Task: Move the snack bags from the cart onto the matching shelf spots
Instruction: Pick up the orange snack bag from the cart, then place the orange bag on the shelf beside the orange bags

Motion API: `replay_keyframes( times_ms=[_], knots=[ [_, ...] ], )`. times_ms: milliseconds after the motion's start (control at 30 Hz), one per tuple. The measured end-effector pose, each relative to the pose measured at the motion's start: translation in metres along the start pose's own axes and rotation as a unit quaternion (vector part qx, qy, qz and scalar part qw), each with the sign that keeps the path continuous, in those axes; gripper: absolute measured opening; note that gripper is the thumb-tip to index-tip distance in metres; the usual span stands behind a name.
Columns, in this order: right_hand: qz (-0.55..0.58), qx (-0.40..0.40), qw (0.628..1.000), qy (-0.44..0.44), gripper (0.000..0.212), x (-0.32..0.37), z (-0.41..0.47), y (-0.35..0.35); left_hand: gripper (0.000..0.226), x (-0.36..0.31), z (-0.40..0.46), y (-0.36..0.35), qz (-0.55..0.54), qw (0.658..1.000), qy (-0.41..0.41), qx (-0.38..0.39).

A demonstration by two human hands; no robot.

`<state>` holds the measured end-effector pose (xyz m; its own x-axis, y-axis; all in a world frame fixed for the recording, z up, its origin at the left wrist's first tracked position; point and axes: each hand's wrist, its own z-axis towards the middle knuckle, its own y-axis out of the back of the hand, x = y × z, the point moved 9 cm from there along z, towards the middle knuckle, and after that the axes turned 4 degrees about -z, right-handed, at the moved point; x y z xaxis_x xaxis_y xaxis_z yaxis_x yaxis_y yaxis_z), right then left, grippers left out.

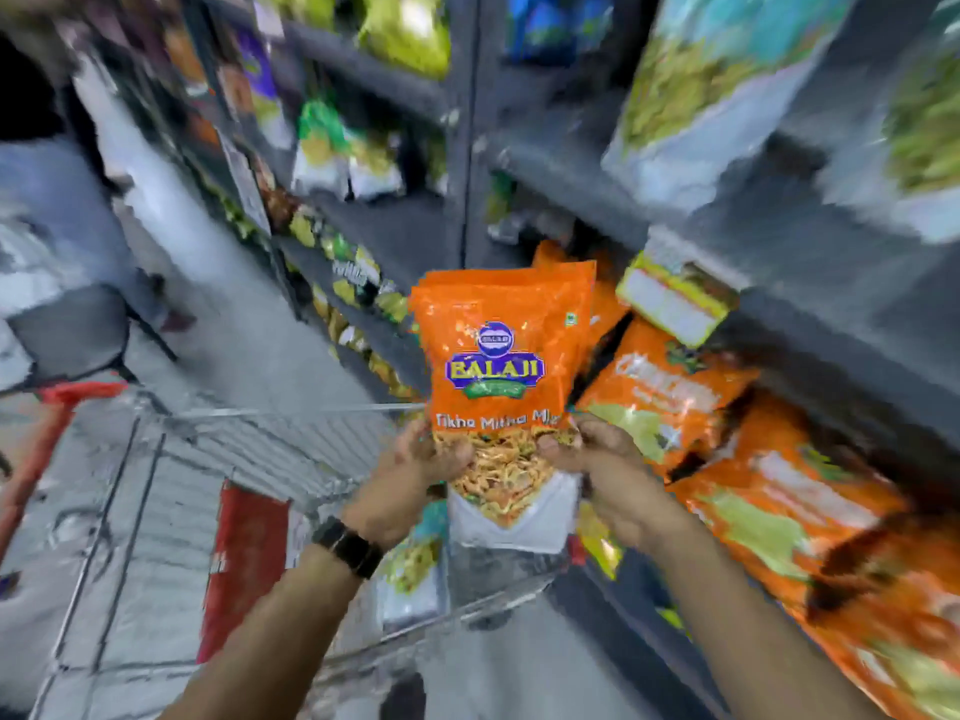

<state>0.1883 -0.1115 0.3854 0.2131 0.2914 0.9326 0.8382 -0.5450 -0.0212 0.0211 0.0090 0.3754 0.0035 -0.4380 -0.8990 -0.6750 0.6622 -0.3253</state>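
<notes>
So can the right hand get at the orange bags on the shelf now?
Probably not yet: the right hand and left hand both grip the orange Balaji bag. The shelved orange bags lie unobstructed beside it.

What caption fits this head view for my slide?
Both hands, left and right, hold an orange Balaji bag above the cart.

Left hand (pixel 415 467), right hand (pixel 597 459) raised, fingers clenched.

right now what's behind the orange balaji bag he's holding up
More orange bags lie on the shelf behind the Balaji bag, which the left hand and right hand hold together. Whatever sits directly behind it is covered.
</notes>
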Motion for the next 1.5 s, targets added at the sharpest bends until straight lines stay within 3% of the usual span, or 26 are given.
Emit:
replay_keyframes(
  times_ms=[100, 233, 333, 400, 500, 733, 867, 967, 1033, 1267, 1333, 1433, 1500],
  knots=[
    [0.030, -0.030, 0.996, 0.083, 0.031, 0.072, -0.057, 0.046, 0.045, -0.072, -0.025, -0.075, 0.029, 0.994, -0.090, 0.054],
    [0.048, -0.091, 0.976, 0.191, 0.028, 0.150, -0.145, 0.123, 0.046, -0.138, -0.056, -0.191, 0.084, 0.970, -0.182, 0.136],
    [0.059, -0.160, 0.954, 0.249, 0.041, 0.183, -0.210, 0.190, 0.045, -0.159, -0.070, -0.277, 0.076, 0.955, -0.212, 0.195],
    [0.060, -0.205, 0.937, 0.276, 0.036, 0.193, -0.247, 0.234, 0.047, -0.162, -0.072, -0.335, 0.074, 0.944, -0.220, 0.234],
    [0.070, -0.280, 0.908, 0.304, 0.010, 0.202, -0.300, 0.296, 0.047, -0.159, -0.069, -0.418, 0.067, 0.932, -0.208, 0.289],
    [0.078, -0.427, 0.854, 0.287, 0.012, 0.182, -0.370, 0.415, 0.043, -0.110, -0.063, -0.574, 0.074, 0.919, -0.161, 0.352],
    [0.091, -0.461, 0.835, 0.286, 0.011, 0.164, -0.386, 0.452, 0.057, -0.081, -0.067, -0.615, 0.085, 0.919, -0.134, 0.362],
    [0.090, -0.467, 0.832, 0.285, 0.041, 0.146, -0.387, 0.469, 0.068, -0.067, -0.076, -0.629, 0.085, 0.912, -0.126, 0.380],
    [0.094, -0.466, 0.831, 0.288, 0.049, 0.133, -0.386, 0.478, 0.061, -0.062, -0.077, -0.633, 0.085, 0.912, -0.129, 0.381],
    [0.087, -0.464, 0.838, 0.274, 0.028, 0.129, -0.389, 0.483, 0.057, -0.064, -0.083, -0.632, 0.104, 0.910, -0.153, 0.372],
    [0.089, -0.482, 0.830, 0.266, 0.036, 0.126, -0.393, 0.482, 0.058, -0.065, -0.084, -0.626, 0.117, 0.908, -0.168, 0.365],
    [0.058, -0.571, 0.779, 0.251, 0.044, 0.117, -0.413, 0.467, 0.063, -0.067, -0.088, -0.606, 0.142, 0.910, -0.194, 0.337],
    [0.024, -0.628, 0.732, 0.262, 0.029, 0.115, -0.434, 0.444, 0.059, -0.074, -0.093, -0.580, 0.157, 0.907, -0.230, 0.316]
  ],
)
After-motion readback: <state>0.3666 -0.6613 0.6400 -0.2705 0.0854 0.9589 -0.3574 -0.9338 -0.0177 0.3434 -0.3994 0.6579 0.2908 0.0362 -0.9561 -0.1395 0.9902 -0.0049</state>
